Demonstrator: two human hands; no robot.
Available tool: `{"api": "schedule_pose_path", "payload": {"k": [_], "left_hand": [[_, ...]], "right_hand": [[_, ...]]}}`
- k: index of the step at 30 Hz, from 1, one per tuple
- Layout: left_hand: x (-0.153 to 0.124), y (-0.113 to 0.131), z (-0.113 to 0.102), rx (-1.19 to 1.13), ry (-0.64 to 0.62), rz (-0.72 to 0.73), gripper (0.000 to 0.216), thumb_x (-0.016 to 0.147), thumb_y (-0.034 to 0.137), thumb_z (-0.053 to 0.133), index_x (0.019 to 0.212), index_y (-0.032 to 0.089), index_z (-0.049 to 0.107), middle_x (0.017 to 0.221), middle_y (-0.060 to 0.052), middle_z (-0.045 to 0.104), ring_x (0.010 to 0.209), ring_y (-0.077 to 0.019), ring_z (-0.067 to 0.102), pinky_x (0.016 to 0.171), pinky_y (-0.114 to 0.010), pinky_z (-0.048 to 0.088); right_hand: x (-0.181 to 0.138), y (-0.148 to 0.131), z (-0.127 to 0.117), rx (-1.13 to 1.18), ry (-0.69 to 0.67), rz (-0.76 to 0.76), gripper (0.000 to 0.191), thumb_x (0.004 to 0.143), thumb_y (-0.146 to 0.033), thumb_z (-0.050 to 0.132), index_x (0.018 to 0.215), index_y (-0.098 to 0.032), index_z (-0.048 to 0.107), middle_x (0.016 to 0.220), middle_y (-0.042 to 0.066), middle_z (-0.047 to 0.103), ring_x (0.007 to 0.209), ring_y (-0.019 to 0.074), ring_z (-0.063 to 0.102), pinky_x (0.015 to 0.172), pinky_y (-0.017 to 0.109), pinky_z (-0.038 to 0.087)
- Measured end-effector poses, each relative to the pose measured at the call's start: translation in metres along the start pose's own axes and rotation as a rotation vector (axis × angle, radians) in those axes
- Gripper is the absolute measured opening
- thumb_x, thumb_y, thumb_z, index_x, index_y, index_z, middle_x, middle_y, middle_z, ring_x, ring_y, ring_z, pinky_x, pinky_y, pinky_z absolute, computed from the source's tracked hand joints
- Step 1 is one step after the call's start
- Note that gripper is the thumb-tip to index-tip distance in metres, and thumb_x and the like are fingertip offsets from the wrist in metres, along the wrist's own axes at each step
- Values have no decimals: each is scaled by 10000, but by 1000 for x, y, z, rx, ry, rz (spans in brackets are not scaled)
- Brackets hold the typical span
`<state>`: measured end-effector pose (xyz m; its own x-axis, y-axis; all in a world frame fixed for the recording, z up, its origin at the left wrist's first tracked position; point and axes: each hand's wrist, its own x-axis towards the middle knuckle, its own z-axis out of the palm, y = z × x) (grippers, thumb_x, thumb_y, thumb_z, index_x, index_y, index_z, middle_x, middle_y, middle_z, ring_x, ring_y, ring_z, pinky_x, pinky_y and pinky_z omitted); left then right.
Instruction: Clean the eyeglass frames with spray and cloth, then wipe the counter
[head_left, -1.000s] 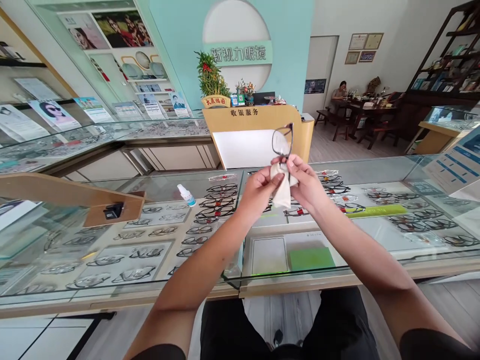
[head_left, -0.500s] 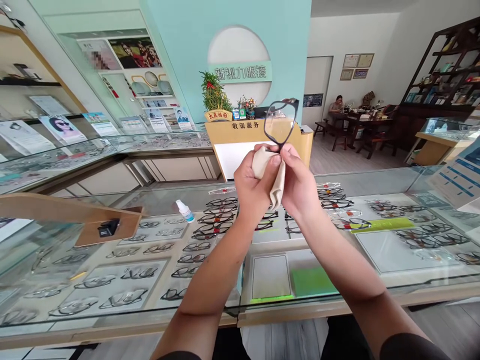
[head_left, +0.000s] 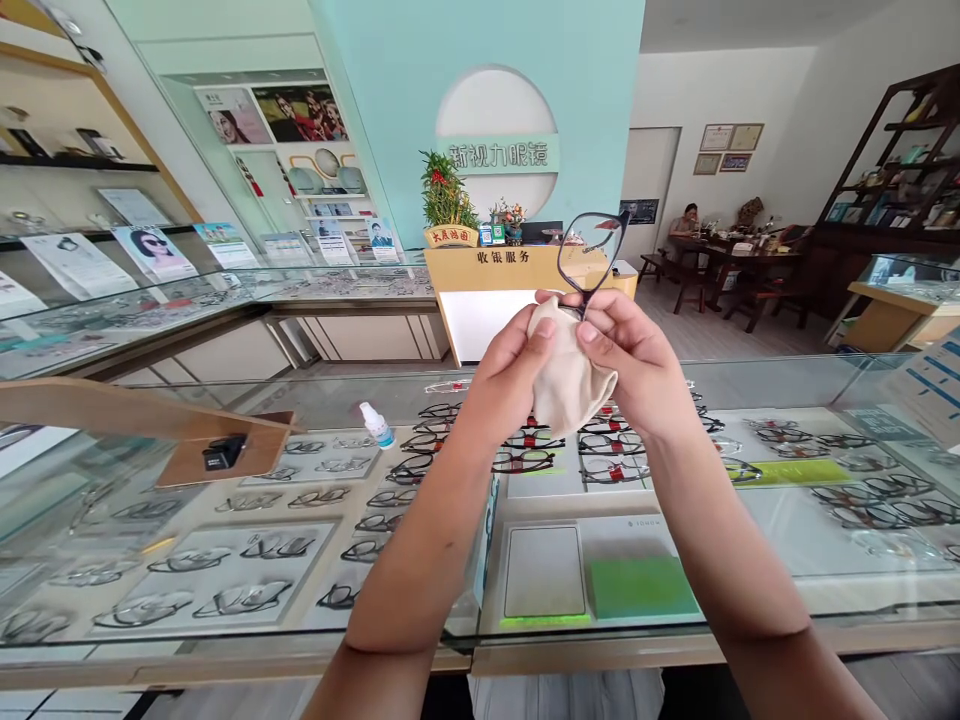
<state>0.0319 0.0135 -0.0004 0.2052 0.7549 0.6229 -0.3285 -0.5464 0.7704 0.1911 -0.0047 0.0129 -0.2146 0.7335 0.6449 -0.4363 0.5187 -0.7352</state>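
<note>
Glass counter (head_left: pixel 570 655) across lower frame. 2 forearms block parts of its eyewear rows (head_left: pixel 525 460). White bottle (head_left: pixel 380 428) on top, left of centre.

Frame centre: left hand (head_left: pixel 510 375) clasps pale cloth (head_left: pixel 570 385); right hand (head_left: pixel 637 350) pinches dark-rimmed glasses (head_left: pixel 590 255). 1 lens clear above; lower part hidden.

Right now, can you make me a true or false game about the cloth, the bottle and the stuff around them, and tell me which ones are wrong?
1. The left grip holds the cloth. True.
2. The cloth covers both lenses of the held glasses. False: one lens of the held glasses sticks up above the cloth.
3. The bottle is to the right of both grips. False: the bottle is to the left of them.
4. The bottle is white at the top. True.
5. The cloth is black. False: it is cream.
6. A person sits at the back. True.
</note>
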Motion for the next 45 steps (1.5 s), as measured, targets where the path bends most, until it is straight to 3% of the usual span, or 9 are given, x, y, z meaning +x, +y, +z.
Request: {"api": "schedule_pose_path", "payload": {"k": [9, 17, 23, 26, 28, 33, 38, 42, 45], "left_hand": [[-1, -3, 19, 119, 142, 143, 401, 870, 521, 889, 1113, 225, 772, 1136, -49, 777, 974, -182, 719, 837, -269, 586], [-3, -9, 26, 206, 306, 219, 429, 980, 642, 717, 1006, 223, 804, 955, -35, 781, 842, -163, 676, 753, -273, 541], [-4, -1, 14, 172, 32, 68, 452, 983, 640, 709, 1051, 205, 810, 910, -46, 776, 898, -215, 717, 823, -321, 573], [-2, 0, 8, 92, -147, -15, 471, 947, 579, 789, 1236, 207, 791, 1055, -68, 810, 1015, -250, 755, 917, -345, 599], [-1, -2, 7, 88, -171, -6, 530, 900, 534, 855, 1313, 212, 768, 1163, -81, 817, 1093, -262, 759, 956, -342, 602], [-2, -7, 19, 160, 29, 114, 510, 797, 529, 942, 1160, 200, 802, 1042, -58, 834, 923, -214, 760, 818, -301, 619], [-5, -9, 27, 256, 285, 249, 458, 924, 645, 783, 1022, 198, 813, 903, -43, 803, 770, -163, 696, 701, -269, 571], [-2, -3, 13, 247, 96, 94, 527, 995, 695, 651, 942, 192, 799, 789, -47, 755, 723, -174, 669, 667, -285, 545], [4, 2, -2, 230, -98, -1, 488, 954, 668, 730, 969, 185, 796, 835, -51, 753, 777, -187, 675, 715, -293, 554]], "right_hand": [[-4, 8, 2, -34, 143, -26, 259, 974, -535, 790, 932, -282, 751, 1113, 10, 786, 1127, 246, 723, 1054, 411, 576], [-4, 21, 15, -2, 231, -50, 305, 934, -570, 805, 906, -285, 700, 993, -4, 754, 1007, 233, 717, 945, 377, 603], [0, 15, 11, 130, 197, -61, 264, 939, -510, 812, 894, -295, 665, 1116, 15, 819, 1157, 257, 748, 1004, 412, 615], [2, 13, 7, 215, 189, -23, 297, 922, -510, 835, 893, -284, 645, 1104, 26, 836, 1136, 256, 765, 993, 413, 624], [3, 13, 6, 249, 196, 0, 313, 908, -522, 848, 905, -278, 653, 1087, 36, 840, 1118, 259, 773, 985, 419, 630], [1, 16, 15, 289, 201, 15, 291, 899, -519, 860, 913, -279, 697, 1103, 35, 833, 1153, 261, 759, 997, 419, 625], [-3, 23, 26, 249, 202, 15, 302, 919, -542, 829, 885, -278, 686, 1176, 35, 819, 1174, 256, 735, 956, 393, 617], [0, 24, 18, 184, 211, 31, 314, 920, -560, 819, 902, -282, 675, 1169, 30, 815, 1062, 227, 743, 850, 355, 609], [4, 23, 7, 202, 198, 38, 291, 915, -539, 827, 931, -282, 691, 1136, 34, 813, 1040, 220, 747, 864, 359, 613]]}}
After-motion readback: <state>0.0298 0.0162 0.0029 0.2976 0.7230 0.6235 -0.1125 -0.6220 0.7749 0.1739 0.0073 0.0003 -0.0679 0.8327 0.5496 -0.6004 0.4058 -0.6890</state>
